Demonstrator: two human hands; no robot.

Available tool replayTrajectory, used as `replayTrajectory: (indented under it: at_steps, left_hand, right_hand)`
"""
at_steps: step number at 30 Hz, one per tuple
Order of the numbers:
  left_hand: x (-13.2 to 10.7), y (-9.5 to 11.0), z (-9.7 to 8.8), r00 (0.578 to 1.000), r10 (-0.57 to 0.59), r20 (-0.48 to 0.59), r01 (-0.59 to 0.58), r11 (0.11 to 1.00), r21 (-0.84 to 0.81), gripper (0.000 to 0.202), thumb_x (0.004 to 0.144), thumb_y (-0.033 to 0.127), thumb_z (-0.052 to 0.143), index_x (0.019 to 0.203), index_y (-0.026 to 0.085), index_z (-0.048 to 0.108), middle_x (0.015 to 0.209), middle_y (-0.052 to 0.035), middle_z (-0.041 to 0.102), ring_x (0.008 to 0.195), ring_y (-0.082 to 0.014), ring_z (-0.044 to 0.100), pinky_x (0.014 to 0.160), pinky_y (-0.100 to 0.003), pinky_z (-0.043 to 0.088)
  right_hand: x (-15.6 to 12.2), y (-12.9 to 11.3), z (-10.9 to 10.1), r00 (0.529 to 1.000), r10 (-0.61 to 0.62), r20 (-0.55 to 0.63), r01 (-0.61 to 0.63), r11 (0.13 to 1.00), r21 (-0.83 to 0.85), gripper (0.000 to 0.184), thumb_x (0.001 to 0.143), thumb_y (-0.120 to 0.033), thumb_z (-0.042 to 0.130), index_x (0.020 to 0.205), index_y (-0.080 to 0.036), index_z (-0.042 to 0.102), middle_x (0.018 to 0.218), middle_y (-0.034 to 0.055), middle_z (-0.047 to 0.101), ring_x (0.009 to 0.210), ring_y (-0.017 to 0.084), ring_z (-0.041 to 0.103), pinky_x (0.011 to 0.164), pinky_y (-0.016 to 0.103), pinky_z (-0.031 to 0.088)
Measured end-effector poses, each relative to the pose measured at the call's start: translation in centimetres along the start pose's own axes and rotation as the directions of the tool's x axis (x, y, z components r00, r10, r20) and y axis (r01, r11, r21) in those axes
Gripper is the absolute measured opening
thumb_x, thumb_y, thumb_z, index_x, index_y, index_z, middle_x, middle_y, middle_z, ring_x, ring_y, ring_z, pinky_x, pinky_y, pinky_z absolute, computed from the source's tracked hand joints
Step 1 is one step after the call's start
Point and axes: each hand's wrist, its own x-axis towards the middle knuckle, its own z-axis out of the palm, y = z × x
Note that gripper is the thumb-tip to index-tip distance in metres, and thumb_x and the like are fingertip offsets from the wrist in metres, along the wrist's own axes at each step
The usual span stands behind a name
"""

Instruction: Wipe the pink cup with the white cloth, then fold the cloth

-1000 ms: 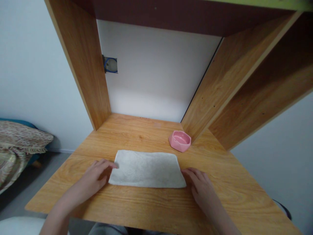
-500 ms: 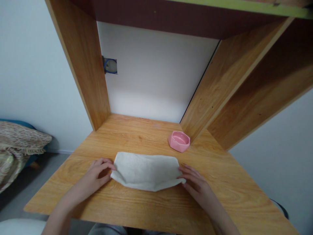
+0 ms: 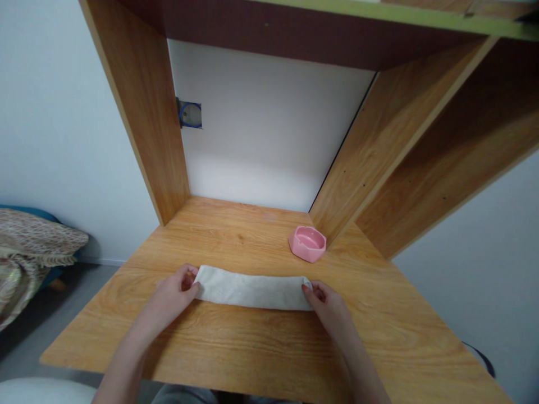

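Note:
A white towel (image 3: 252,290) lies folded into a narrow strip across the wooden desk (image 3: 261,359). My left hand (image 3: 174,294) pinches the strip's left end, fingers closed on the cloth. My right hand (image 3: 328,306) pinches its right end the same way. Both hands rest low on the desk surface, one at each end of the towel.
A small pink dish (image 3: 307,243) stands behind the towel to the right, close to the wooden side panel (image 3: 379,151). Another upright panel (image 3: 143,112) bounds the nook on the left. A patterned blanket (image 3: 29,247) lies off the desk at far left.
The towel lay flat and wider a second ago. Both hands lifted its near edge and folded it away from me, leaving a narrow strip.

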Motion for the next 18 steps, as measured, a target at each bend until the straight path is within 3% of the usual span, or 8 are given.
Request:
replayTrajectory:
  at_steps: [4, 7, 9, 14, 18]
  left_hand:
    - [-0.4, 0.9, 0.1, 0.996, -0.084, -0.041, 0.092, 0.964, 0.25, 0.048, 0.07, 0.025, 0.042, 0.117, 0.018, 0.042, 0.07, -0.0005, 0.06, 0.075, -0.0232, 0.059, 0.072, -0.035, 0.04]
    - [-0.9, 2.2, -0.2, 0.988, -0.07, -0.137, 0.12, 0.906, 0.406, 0.048, 0.074, 0.026, 0.042, 0.121, 0.018, 0.042, 0.081, -0.0054, 0.061, 0.089, -0.0277, 0.055, 0.079, -0.041, 0.036]
    - [-1.2, 3.4, 0.1, 0.99, 0.01, -0.14, 0.053, 0.899, 0.435, 0.038, 0.076, 0.026, 0.042, 0.112, 0.019, 0.051, 0.087, -0.0071, 0.06, 0.092, -0.0276, 0.052, 0.078, -0.04, 0.035]
    - [-1.4, 6.4, 2.9, 0.962, 0.272, 0.035, -0.268, 0.909, 0.319, 0.024, 0.08, 0.024, 0.044, 0.098, 0.025, 0.061, 0.089, -0.004, 0.057, 0.09, -0.0223, 0.049, 0.078, -0.034, 0.035]
    - [-1.3, 7.4, 5.7, 0.953, 0.288, 0.098, -0.304, 0.902, 0.306, 0.026, 0.079, 0.021, 0.047, 0.099, 0.026, 0.061, 0.093, -0.0047, 0.056, 0.095, -0.0233, 0.046, 0.079, -0.035, 0.033]
  right_hand:
    - [-0.1, -0.2, 0.4, 0.992, -0.007, -0.125, -0.022, 0.972, -0.235, 0.029, 0.073, -0.047, 0.047, 0.079, -0.022, 0.059, 0.057, -0.0008, 0.057, 0.06, 0.02, 0.056, 0.059, 0.031, 0.036]
    - [-0.1, 0.2, 0.2, 0.987, -0.008, -0.16, -0.038, 0.958, -0.284, 0.035, 0.073, -0.051, 0.048, 0.087, -0.021, 0.059, 0.065, 0.0019, 0.06, 0.07, 0.022, 0.058, 0.062, 0.032, 0.037]
    - [0.0, 0.4, -0.2, 0.994, 0.033, -0.103, -0.06, 0.959, -0.275, 0.037, 0.073, -0.053, 0.047, 0.084, -0.02, 0.06, 0.067, 0.0032, 0.061, 0.07, 0.022, 0.058, 0.061, 0.031, 0.037]
    - [0.6, -0.1, -0.7, 0.99, 0.13, 0.049, -0.111, 0.955, -0.276, 0.032, 0.072, -0.049, 0.049, 0.071, -0.02, 0.062, 0.065, 0.0024, 0.061, 0.064, 0.018, 0.056, 0.056, 0.027, 0.034]
    - [0.8, -0.4, -0.5, 0.991, 0.125, 0.043, -0.11, 0.962, -0.252, 0.026, 0.071, -0.044, 0.051, 0.063, -0.02, 0.058, 0.06, 0.0012, 0.058, 0.061, 0.018, 0.055, 0.053, 0.026, 0.033]
